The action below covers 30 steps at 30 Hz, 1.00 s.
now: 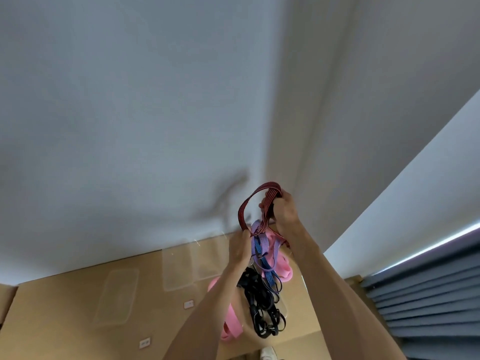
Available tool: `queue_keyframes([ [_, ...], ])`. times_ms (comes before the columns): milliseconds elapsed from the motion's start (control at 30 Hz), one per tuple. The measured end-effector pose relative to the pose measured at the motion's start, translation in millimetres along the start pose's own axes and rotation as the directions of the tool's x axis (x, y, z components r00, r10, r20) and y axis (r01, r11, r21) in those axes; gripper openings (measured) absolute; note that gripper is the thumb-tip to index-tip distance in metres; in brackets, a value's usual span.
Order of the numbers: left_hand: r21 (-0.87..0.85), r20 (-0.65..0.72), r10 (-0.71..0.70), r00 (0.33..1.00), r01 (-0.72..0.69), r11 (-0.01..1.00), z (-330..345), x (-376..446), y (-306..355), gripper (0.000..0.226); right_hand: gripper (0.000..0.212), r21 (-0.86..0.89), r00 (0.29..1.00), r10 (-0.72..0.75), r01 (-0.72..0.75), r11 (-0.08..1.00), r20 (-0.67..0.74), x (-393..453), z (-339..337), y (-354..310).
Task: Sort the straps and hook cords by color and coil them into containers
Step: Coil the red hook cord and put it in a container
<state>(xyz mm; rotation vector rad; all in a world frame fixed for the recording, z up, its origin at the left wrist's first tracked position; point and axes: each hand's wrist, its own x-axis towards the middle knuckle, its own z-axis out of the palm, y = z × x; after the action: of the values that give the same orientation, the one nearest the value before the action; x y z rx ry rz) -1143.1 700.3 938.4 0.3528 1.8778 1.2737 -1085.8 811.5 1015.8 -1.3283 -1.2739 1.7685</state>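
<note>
A red striped hook cord [249,201] loops up in front of the wall, held between both hands. My right hand [281,209] grips its upper bend, and my left hand [240,245] pinches its lower end. Below them, purple and blue cords [261,249], pink straps [279,266] and black hook cords [259,302] lie in a heap on the tan table [65,315]. Clear plastic containers [179,266] lie to the left of the heap; another clear container [117,297] sits further left.
A white wall rises directly behind the table. Grey-blue slatted blinds [426,300] stand at the right. Small white labels [188,304] are stuck on the table surface. A white shoe [267,353] shows below the table's front edge.
</note>
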Motion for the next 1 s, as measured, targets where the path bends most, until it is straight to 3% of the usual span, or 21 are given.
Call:
queue_keyframes([
  [100,0.054,0.075,-0.037,0.996,0.033,0.998,2,3,1,0.019,0.035,-0.057,0.999,0.036,-0.036,0.998,-0.008,3,-2,-1],
  [233,0.179,0.25,-0.074,0.966,0.029,0.983,14,7,0,0.022,0.038,-0.064,0.999,0.032,-0.034,0.997,-0.031,4,-5,0],
  [333,0.287,0.217,0.032,0.976,-0.095,0.953,20,10,-3,0.011,0.038,-0.036,0.997,0.021,-0.023,0.999,-0.072,3,-10,3],
  [467,0.445,0.075,0.253,0.965,-0.259,0.857,16,14,0,0.017,0.034,-0.382,0.972,-0.145,0.065,0.922,-0.183,6,-30,13],
  [533,0.544,0.058,0.301,0.952,-0.283,0.79,12,17,5,0.016,0.034,-0.458,0.965,-0.145,0.029,0.888,-0.219,4,-39,21],
  [600,0.513,0.077,0.321,0.944,-0.314,0.799,10,19,12,0.011,0.03,-0.519,0.969,-0.116,-0.014,0.855,-0.217,2,-41,32],
  [667,0.507,0.082,0.324,0.943,-0.319,0.8,10,20,19,0.01,0.03,-0.532,0.981,-0.073,-0.035,0.846,-0.181,-1,-39,43],
  [833,0.661,0.01,0.409,0.912,-0.313,0.682,5,24,31,0.013,0.023,-0.536,0.987,-0.043,-0.046,0.843,-0.153,-5,-33,49],
  [1000,0.492,0.009,0.261,0.965,-0.231,0.839,-9,31,27,0.019,0.014,-0.613,0.987,-0.161,0.121,0.78,-0.01,-10,-28,10],
])
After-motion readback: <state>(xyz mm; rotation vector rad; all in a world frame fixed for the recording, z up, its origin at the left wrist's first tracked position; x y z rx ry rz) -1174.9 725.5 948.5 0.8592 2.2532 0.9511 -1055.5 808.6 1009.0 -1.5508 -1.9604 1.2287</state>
